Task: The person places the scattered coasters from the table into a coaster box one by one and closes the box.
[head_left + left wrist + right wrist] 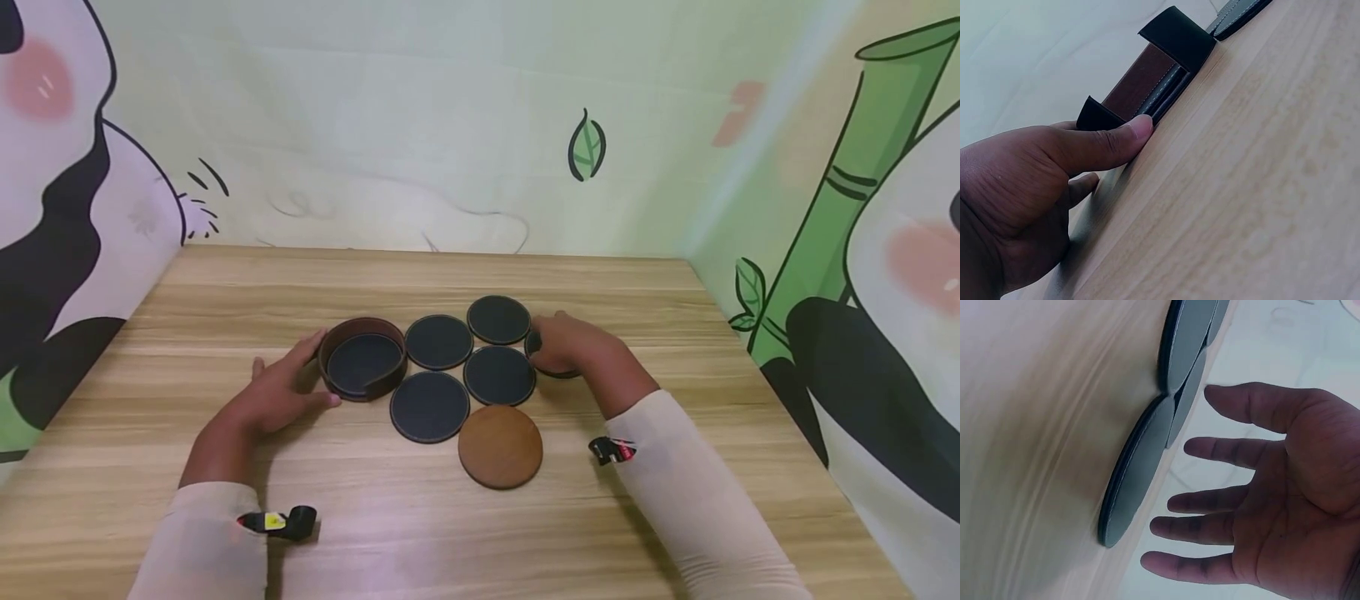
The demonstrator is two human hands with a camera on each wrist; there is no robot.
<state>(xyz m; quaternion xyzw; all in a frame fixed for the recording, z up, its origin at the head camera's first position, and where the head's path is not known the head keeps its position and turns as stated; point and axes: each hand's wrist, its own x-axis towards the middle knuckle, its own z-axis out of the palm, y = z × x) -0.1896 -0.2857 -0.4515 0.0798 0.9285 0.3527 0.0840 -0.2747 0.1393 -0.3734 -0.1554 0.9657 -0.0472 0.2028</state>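
Observation:
A round dark brown coaster holder (325, 371) stands at the left of the group, with a black coaster (365, 364) inside. My left hand (281, 392) holds its left side. In the left wrist view the thumb lies along the lower edge of the holder (1175, 37), beside its side opening; the other fingers are mostly hidden behind. My right hand (573, 346) is over the rightmost black coaster (564, 374) and partly covers it. The right wrist view shows that hand's fingers (1210, 500) spread and straight, beside a black coaster (1138, 472), with nothing gripped.
Several black coasters lie flat between the hands, among them one at the back (498, 319) and one at the front left (429, 407). A brown coaster (500, 447) lies nearest me. The wooden table (390, 533) ends at a printed cloth wall (375, 150).

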